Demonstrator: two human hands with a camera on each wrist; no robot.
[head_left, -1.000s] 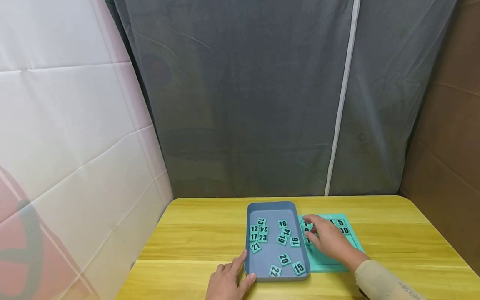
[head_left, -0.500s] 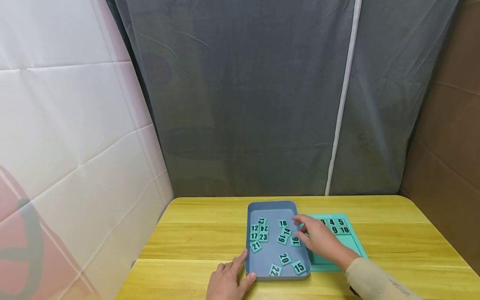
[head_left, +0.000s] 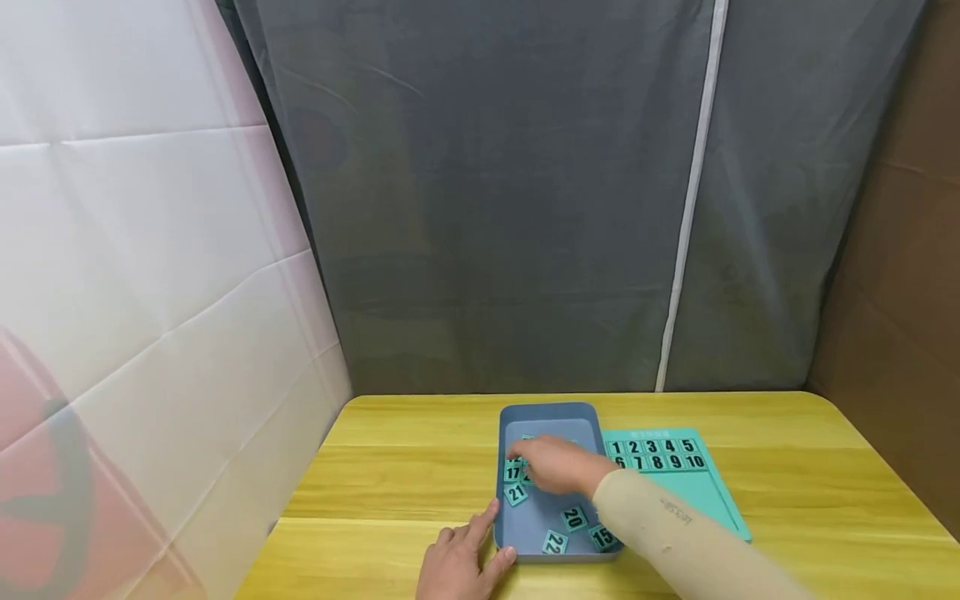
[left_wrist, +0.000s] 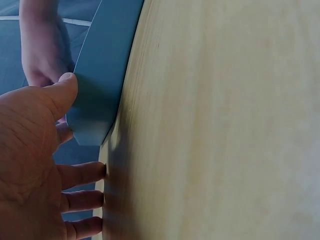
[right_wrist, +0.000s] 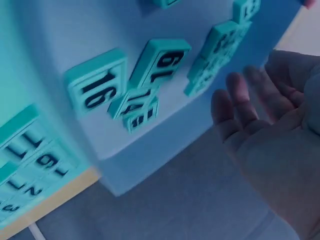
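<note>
My left hand (head_left: 461,562) rests at the near left corner of a blue-grey tray (head_left: 551,412), thumb and index finger touching its walls. In the left wrist view its other fingers are fairly straight, beside the table edge. My right hand (head_left: 558,465) hovers over the tray's left side, fingertips near tile 17 (head_left: 513,473) and partly covering the tiles around it. The right wrist view has relaxed fingers beside this cluster, with no tile visible in them. Tile 16 (right_wrist: 97,85) and tile 19 (right_wrist: 162,64) lie farther right in the tray.
A teal number board (head_left: 693,492) lies right of the tray, with rows of number tiles at its far end. Loose tiles 21 (head_left: 515,493), 20 (head_left: 574,518), 22 (head_left: 555,543) and 15 (head_left: 602,537) lie in the tray. A grey curtain (head_left: 487,208) hangs behind the table.
My right hand has moved left from the number board, across the tray, to the left group of tiles. My left hand has stayed at the tray's corner.
</note>
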